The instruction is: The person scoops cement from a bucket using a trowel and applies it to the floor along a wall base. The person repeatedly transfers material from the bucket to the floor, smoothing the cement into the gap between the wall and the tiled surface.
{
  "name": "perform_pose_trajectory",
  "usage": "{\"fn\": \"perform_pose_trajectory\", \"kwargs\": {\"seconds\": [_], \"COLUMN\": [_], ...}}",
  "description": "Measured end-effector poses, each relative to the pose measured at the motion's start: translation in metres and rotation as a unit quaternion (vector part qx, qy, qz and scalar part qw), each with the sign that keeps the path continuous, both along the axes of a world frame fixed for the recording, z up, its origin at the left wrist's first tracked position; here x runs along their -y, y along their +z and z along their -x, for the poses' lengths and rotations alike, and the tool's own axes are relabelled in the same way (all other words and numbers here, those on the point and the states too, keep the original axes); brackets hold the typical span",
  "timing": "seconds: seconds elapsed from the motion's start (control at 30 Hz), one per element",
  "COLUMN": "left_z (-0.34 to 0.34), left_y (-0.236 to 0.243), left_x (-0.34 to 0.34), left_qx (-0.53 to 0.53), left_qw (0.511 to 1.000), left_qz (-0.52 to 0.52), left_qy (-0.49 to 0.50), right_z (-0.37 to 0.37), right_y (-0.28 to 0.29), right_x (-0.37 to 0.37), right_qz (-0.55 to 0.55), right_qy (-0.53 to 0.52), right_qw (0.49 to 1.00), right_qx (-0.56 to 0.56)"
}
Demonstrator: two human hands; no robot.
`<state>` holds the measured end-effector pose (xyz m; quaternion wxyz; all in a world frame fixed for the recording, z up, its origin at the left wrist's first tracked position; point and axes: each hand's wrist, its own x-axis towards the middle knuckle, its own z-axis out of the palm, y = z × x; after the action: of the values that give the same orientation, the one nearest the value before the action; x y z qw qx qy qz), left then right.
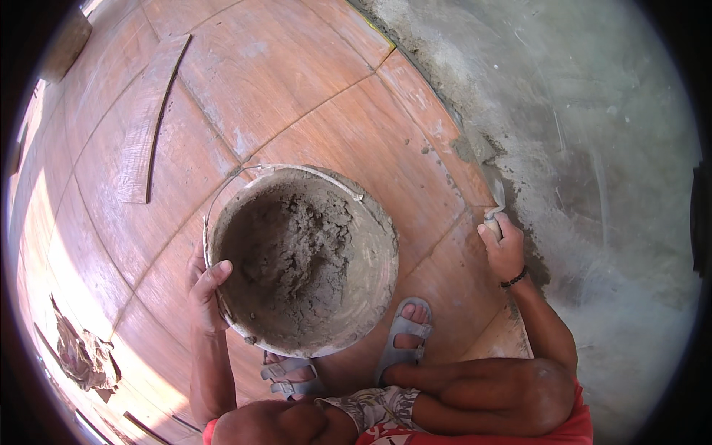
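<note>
A large bucket [300, 271], caked in grey mortar, holds a heap of lumpy wet mortar [311, 245] and has a thin wire handle. My left hand [208, 285] grips its left rim, thumb over the edge. My right hand [502, 246] is closed on the handle of a small trowel [498, 199], whose blade is at the mortar-smeared seam between the wood-look floor tiles [334, 141] and the grey concrete on the right.
A loose tile strip [152, 122] lies at the upper left. A container [68, 44] stands at the far upper left. Crumpled brown material [85, 352] lies at the lower left. The grey concrete [608, 185] spans the right side. My sandalled feet [406, 334] are below the bucket.
</note>
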<state>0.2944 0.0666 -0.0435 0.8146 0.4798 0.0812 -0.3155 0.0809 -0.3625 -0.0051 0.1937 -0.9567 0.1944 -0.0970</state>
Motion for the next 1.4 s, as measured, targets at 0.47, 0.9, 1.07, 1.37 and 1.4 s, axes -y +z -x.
{"fn": "perform_pose_trajectory", "kwargs": {"seconds": [0.47, 0.9, 1.07, 1.37, 1.4], "left_z": [-0.001, -0.001, -0.002, -0.001, -0.001], "left_y": [0.009, 0.001, 0.002, 0.004, 0.002], "left_x": [0.001, 0.000, -0.001, 0.001, 0.001], "left_qx": [-0.017, -0.014, -0.022, -0.029, -0.031], "left_qw": [1.000, 1.000, 1.000, 0.999, 0.999], "left_qz": [0.005, 0.005, -0.008, 0.025, 0.029], "left_qy": [0.017, 0.017, 0.006, 0.018, 0.015], "right_z": [-0.063, -0.003, -0.014, -0.001, -0.001], "right_y": [0.047, -0.031, -0.052, -0.007, -0.003], "right_x": [0.011, -0.005, 0.021, 0.007, 0.005], "right_qz": [-0.367, 0.006, -0.015, -0.170, -0.157], "right_qy": [-0.249, -0.038, -0.106, -0.241, -0.234], "right_qw": [0.890, 0.986, 0.985, 0.955, 0.959], "right_qx": [-0.108, -0.160, -0.137, -0.020, -0.031]}}
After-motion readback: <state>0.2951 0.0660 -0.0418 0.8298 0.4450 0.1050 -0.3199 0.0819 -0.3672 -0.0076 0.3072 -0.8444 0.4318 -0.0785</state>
